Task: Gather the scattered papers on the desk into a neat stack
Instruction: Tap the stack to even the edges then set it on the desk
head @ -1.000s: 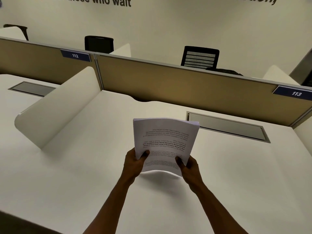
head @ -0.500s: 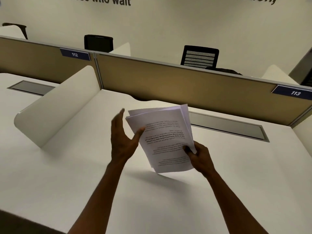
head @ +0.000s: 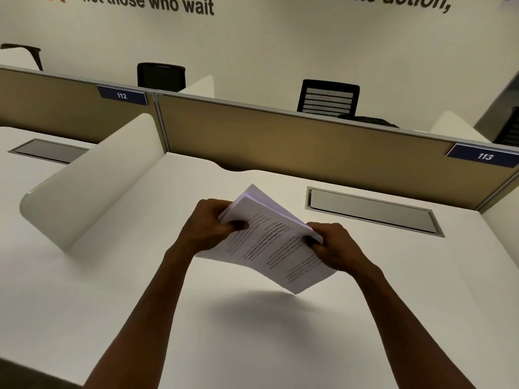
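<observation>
A bundle of white printed papers (head: 269, 245) hangs in the air above the white desk (head: 280, 346), turned diagonally with one corner pointing away from me. My left hand (head: 209, 228) grips the bundle's left edge, thumb on the top sheet. My right hand (head: 328, 245) pinches the right edge, thumb on top. The sheets lie close together, their far edges slightly fanned. The bundle's shadow falls on the desk beneath it.
A curved white side divider (head: 92, 181) stands at the left. A tan partition (head: 309, 153) with labels 112 and 113 closes the back. A grey cable hatch (head: 373, 211) sits in the desk behind my right hand. Black office chairs stand beyond the partition.
My left hand, open beside the papers half a second ago, now grips their left edge. The bundle has turned from upright to lying flatter and diagonal.
</observation>
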`<state>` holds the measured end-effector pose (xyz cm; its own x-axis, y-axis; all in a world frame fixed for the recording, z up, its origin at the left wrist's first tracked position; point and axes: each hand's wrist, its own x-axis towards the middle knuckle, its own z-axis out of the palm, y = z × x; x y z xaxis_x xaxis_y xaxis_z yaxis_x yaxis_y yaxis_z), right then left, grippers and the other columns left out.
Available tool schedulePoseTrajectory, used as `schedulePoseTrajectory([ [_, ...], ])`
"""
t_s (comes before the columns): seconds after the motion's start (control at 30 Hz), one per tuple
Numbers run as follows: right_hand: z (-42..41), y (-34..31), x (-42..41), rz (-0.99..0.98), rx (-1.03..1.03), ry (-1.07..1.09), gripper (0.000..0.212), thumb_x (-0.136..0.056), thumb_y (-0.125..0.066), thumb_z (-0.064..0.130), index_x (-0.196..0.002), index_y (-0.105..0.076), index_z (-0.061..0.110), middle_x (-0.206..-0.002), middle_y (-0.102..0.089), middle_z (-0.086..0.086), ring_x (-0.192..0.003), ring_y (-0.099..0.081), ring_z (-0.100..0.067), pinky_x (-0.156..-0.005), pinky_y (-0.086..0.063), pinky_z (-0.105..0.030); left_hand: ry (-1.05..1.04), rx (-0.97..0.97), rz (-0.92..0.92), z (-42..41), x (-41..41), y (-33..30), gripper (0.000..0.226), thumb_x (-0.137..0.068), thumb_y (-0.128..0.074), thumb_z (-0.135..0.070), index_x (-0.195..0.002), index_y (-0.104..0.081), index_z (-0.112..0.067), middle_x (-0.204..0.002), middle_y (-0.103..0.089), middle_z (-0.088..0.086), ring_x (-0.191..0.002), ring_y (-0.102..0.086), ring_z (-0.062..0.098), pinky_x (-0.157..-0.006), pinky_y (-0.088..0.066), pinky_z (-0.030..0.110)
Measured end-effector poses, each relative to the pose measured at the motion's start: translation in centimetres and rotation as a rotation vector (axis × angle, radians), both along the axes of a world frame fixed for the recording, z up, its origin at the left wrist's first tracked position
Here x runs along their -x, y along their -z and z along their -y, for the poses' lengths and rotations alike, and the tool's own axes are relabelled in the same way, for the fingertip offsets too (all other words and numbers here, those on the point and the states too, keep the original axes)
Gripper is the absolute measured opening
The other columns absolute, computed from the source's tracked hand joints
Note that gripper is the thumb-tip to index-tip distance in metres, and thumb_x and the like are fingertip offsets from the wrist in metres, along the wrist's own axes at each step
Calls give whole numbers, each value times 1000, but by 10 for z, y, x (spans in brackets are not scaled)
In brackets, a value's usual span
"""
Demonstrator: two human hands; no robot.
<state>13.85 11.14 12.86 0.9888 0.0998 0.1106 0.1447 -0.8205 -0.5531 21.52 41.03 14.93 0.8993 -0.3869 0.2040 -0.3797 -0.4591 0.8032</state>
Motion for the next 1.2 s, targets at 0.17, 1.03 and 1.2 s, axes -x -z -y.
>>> schedulePoseTrajectory([
  [0.17, 26, -6, 0, -206, -45, -2, 19, -84, -75, 36, -101, -73, 28, -93, -73, 10, -83, -68, -14, -65, -51, -21, -82, 208, -91, -10, 7, 27, 9, -76, -77, -39, -82, -78, -32, -78, -78, -11, -70, -74, 11, -57, -53, 16],
  [1.03, -1, 110, 33, -153, -995, 375, 29, -83, -76, 6, -108, -71, 20, -105, -77, -2, -99, -72, -22, -77, -61, -30, -238, 401, -464, -22, 40, 136, 29, -88, -74, -18, -117, -68, -15, -106, -75, 5, -101, -70, 21, -84, -60, 33],
  [1.2, -4, 107, 29, -105, -928, 408, 24, -87, -73, 11, -99, -71, 32, -96, -78, 9, -90, -73, -14, -74, -60, -28, -247, 376, -433, -19, 36, 133, 29, -88, -73, -31, -114, -69, -19, -103, -75, 2, -97, -72, 22, -75, -62, 28],
])
